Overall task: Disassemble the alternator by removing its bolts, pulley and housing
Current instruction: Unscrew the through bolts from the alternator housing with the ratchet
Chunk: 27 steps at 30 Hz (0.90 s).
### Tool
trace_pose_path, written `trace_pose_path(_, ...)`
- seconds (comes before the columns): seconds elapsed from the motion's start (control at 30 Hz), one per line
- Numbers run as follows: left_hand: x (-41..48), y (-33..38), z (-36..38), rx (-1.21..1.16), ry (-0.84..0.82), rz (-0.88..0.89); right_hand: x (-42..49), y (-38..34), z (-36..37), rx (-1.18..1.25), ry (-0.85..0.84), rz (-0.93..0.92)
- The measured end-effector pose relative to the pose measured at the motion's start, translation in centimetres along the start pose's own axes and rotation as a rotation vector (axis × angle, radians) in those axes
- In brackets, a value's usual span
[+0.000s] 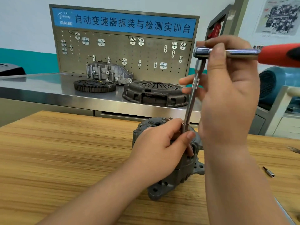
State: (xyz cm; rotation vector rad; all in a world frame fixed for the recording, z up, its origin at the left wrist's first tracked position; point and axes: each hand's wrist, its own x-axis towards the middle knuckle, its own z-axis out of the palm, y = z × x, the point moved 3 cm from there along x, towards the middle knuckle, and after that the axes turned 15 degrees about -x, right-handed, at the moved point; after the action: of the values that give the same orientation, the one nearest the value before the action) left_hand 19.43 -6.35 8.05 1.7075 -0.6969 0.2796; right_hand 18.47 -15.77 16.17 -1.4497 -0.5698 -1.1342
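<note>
Risk: the tilted extension could have cocked the socket off its hidden bolt, and the unclamped alternator could have tipped.
Left hand: fingers curled, pinching the socket on top of the alternator.
Alternator: upright on the worktop, under my left hand.
Right hand: fingers wrapped round the extension's top, thumb over the ratchet.

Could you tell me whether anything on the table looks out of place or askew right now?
Mostly tidy. The extension bar under the ratchet leans rather than standing straight over the alternator, while the left hand grips its socket end. A small loose bit lies alone on the wooden table, right of the work.
</note>
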Motion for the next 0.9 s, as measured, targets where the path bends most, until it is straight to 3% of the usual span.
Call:
trace_pose_path(0.17,0.0,0.2,-0.1,0.039,-0.017,0.061,0.0,0.4,0.8,0.733,-0.295,0.386)
trace_pose_path(0.27,0.0,0.0,-0.1,0.078,-0.018,0.044,0.1,0.4,0.7,0.837,-0.35,0.401)
trace_pose_path(0.37,0.0,-0.1,0.0,0.078,0.001,-0.009,0.2,0.5,0.1,0.424,-0.196,0.201)
trace_pose_path(0.47,0.0,0.0,0.1,0.092,0.001,-0.033,0.1,-0.3,-0.2,-0.211,0.017,-0.267)
trace_pose_path(0.53,0.0,0.1,0.1,0.084,0.004,-0.025,-0.2,-0.4,-0.2,-0.346,0.058,-0.405)
trace_pose_path(0.6,0.0,0.0,0.1,0.048,0.008,-0.021,-0.2,-0.2,0.0,-0.233,0.04,-0.267)
trace_pose_path(0.77,-0.1,0.3,-0.1,0.042,-0.037,0.03,-0.1,0.8,0.3,0.419,-0.146,0.249)
trace_pose_path(0.9,0.0,0.2,-0.2,0.085,-0.046,0.012,0.3,1.3,-0.1,0.701,-0.226,0.422)
